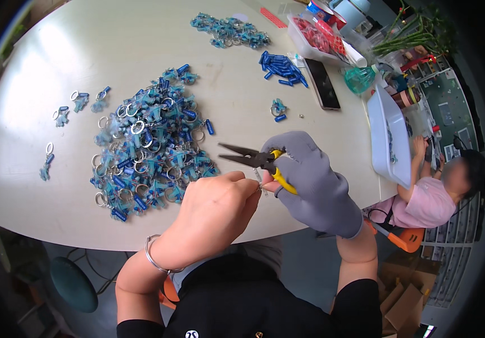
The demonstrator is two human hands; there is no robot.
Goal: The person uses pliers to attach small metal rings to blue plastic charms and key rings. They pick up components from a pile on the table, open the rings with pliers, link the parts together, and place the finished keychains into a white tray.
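The step in hand looks like fitting small metal parts by fingertip: the left hand (217,203), bare, has a narrow grip, thumb and finger pinched on a silvery piece (258,176) just above the near edge of the counter (34,197), though the fingers hide most of it. The right hand (313,180), in a grey glove, wraps its grip round yellow-handled pliers (259,160), whose jaws stand apart and point left, and its bare fingertips meet the left ones at that piece. The next move probably calls for a steady pinch while the pliers are turned toward the metal. By count: one pair of pliers, one silvery piece as far as shows, four keychains (47,161) set apart at the left, one more keychain (278,106) lying beyond the glove, and one phone (322,83) at the far right. The big heap of keychains (152,141) left of the pliers, the far heap of pale blue pendants (228,29) and the pile of blue tags (282,67) overlap too much to count.
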